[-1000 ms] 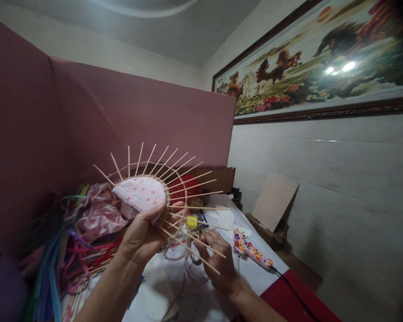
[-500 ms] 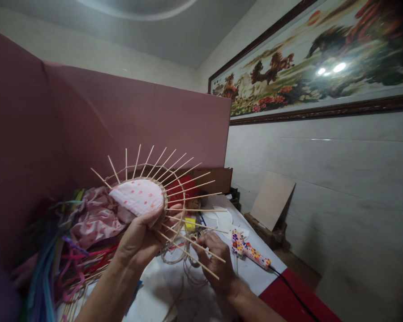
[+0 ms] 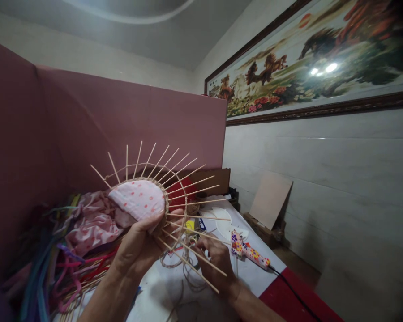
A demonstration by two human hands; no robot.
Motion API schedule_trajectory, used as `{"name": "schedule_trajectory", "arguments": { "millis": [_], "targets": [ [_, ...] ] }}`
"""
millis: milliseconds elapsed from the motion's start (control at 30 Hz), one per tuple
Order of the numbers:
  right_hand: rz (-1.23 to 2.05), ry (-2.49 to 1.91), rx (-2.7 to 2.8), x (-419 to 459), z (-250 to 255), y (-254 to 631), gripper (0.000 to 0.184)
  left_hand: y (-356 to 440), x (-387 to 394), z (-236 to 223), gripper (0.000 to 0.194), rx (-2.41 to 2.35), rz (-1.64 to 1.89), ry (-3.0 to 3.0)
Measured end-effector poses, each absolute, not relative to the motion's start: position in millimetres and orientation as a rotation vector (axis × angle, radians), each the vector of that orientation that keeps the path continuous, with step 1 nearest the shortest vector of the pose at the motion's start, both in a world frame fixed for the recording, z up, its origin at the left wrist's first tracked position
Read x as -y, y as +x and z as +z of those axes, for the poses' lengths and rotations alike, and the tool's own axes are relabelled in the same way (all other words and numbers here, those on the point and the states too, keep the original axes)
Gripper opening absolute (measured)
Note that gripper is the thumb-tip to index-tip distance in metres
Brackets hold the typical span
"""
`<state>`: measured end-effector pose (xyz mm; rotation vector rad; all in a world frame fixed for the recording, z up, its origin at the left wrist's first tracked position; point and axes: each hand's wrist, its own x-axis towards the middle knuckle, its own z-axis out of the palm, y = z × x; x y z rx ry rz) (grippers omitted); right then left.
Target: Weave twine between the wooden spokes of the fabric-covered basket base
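My left hand (image 3: 139, 246) grips a half-round woven piece by its lower edge, thumb in front and fingers behind. Pale fabric with reddish dots (image 3: 139, 199) covers its middle, and several thin wooden sticks (image 3: 196, 182) fan out from the curved rim. A line of brown twine (image 3: 186, 197) runs across the sticks in an outer arc. Just beyond the lowest sticks, my right hand (image 3: 216, 261) is closed, its curled fingers pinching the twine; the sticks partly cover the fingertips. Loose loops of twine (image 3: 194, 281) hang beside it.
A flower-patterned glue gun (image 3: 250, 252) with a black cord lies on the white table covering (image 3: 255, 277), right of my hands. White cut shapes (image 3: 223, 219) lie behind. Dotted pink cloth (image 3: 92, 228) and colourful fuzzy strips (image 3: 40, 273) are heaped left. A pink partition (image 3: 130, 116) stands beyond.
The woven piece has turned slightly clockwise, so its right-hand sticks point lower. My right hand stays closed by the lowest sticks. The whole view has swung a little to the right.
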<state>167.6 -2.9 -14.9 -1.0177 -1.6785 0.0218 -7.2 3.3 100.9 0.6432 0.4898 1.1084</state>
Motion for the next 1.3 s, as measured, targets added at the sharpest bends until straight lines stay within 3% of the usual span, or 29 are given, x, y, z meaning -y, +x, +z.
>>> {"name": "schedule_trajectory", "arguments": {
  "millis": [1300],
  "targets": [
    [0.008, -0.917, 1.568, 5.2, -10.9, 168.8, 0.012, 4.9, -3.2, 94.0, 0.020, -0.592, 1.106, 0.739]
  ]
}}
